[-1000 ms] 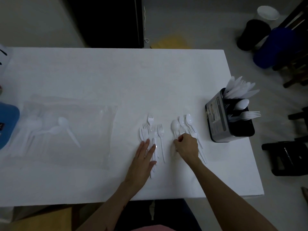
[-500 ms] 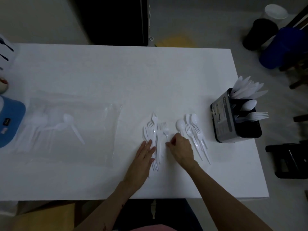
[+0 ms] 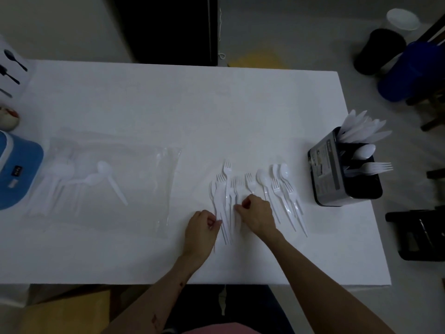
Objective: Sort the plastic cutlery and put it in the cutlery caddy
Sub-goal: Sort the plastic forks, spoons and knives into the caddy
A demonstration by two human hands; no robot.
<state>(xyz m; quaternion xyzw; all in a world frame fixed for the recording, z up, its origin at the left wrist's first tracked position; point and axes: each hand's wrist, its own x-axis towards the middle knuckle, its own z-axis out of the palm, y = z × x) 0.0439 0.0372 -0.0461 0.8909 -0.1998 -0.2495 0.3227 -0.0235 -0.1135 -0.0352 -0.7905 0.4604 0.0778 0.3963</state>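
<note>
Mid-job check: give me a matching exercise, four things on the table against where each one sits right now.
Things:
1. cutlery caddy
2. clear plastic bag
3. blue container
4. loose forks

Places:
A. far left edge of the table
B. right edge of the table
C. just ahead of both hands
D. left of centre, lying flat with a few pieces inside

Pairs: 1-B, 2-D, 3-A, 4-C

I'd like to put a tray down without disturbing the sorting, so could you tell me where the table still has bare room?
The far half of the table is bare, from the plastic bag and loose cutlery back to the far edge. The near strip beside the left hand is also free. It is crowded between the forks, spoons and caddy.
</note>
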